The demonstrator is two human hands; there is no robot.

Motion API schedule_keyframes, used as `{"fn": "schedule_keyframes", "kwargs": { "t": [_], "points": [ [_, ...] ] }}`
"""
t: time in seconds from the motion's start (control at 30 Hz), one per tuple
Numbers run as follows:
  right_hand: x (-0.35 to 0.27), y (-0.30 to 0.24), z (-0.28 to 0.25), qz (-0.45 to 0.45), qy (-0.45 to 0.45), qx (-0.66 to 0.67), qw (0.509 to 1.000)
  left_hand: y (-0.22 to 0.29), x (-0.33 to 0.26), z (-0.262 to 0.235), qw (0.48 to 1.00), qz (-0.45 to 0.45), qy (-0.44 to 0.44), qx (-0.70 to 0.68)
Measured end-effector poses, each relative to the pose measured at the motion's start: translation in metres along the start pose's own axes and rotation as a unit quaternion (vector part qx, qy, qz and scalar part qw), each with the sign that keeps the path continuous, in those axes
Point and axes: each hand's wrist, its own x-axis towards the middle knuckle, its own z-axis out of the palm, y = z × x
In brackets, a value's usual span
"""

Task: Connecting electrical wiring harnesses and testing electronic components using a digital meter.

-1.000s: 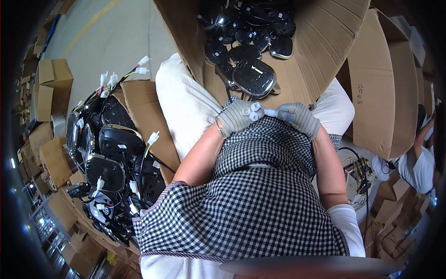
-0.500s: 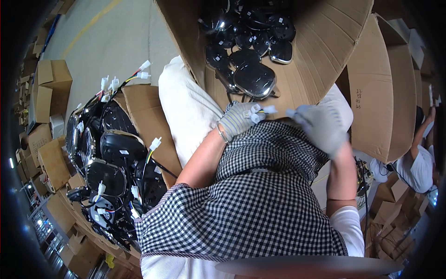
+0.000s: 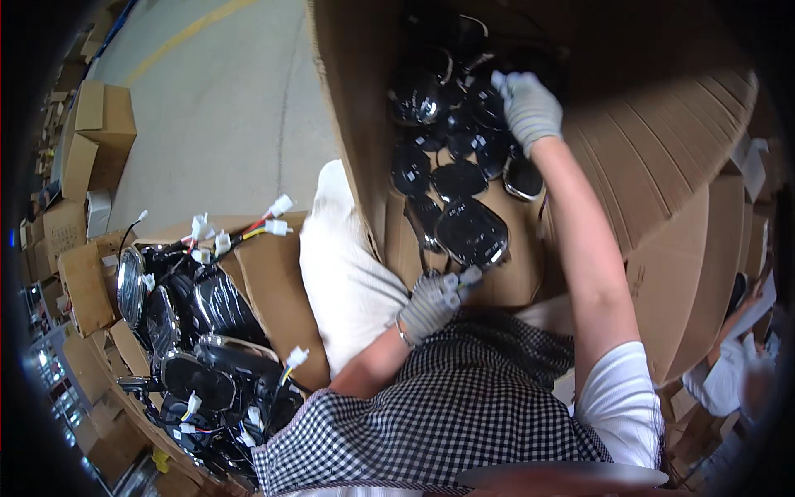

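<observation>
My left hand (image 3: 426,311), in a striped grey glove, is closed around a cluster of white wire plugs (image 3: 460,283) low in front of me. Just beyond it lies a glossy black rounded unit (image 3: 472,232) with a chrome edge; dark leads run between the two. With the arm stretched out, my right hand (image 3: 532,113), gloved alike, is inside the big cardboard box (image 3: 654,157), above more black units (image 3: 460,180). Its fingers are curled together, and what they hold, if anything, is hidden.
On my left a second carton (image 3: 277,290) is heaped with black chrome-rimmed units (image 3: 197,379), their white plugs (image 3: 277,217) sticking out. An opened box (image 3: 103,132) stands on the floor farther left. At the right edge a person in a white shirt (image 3: 720,377) is partly visible.
My right hand has swung from beside the left hand far up into the box. The left hand still grips the plugs. The whole view has shifted, showing more of the box's inside.
</observation>
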Motion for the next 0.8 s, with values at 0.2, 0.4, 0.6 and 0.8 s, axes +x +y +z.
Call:
{"fn": "schedule_keyframes", "kwargs": {
  "t": [0.2, 0.4, 0.6, 0.8],
  "points": [
    [0.04, 0.023, 0.145, 0.01, -0.243, -0.015, 0.97, -0.009, -0.007, 0.011, 0.991, -0.009, -0.084, -0.102],
    [0.036, 0.056, 0.145, -0.081, -0.341, -0.101, 0.931, -0.008, 0.003, 0.012, 0.975, -0.002, -0.048, -0.216],
    [-0.028, 0.068, 0.11, -0.008, -0.29, 0.015, 0.957, -0.005, 0.0, 0.026, 0.36, 0.214, 0.122, 0.9],
    [-0.038, 0.056, 0.132, -0.04, -0.224, 0.023, 0.974, 0.003, -0.006, 0.024, 0.011, 0.284, 0.101, 0.953]
  ]
}}
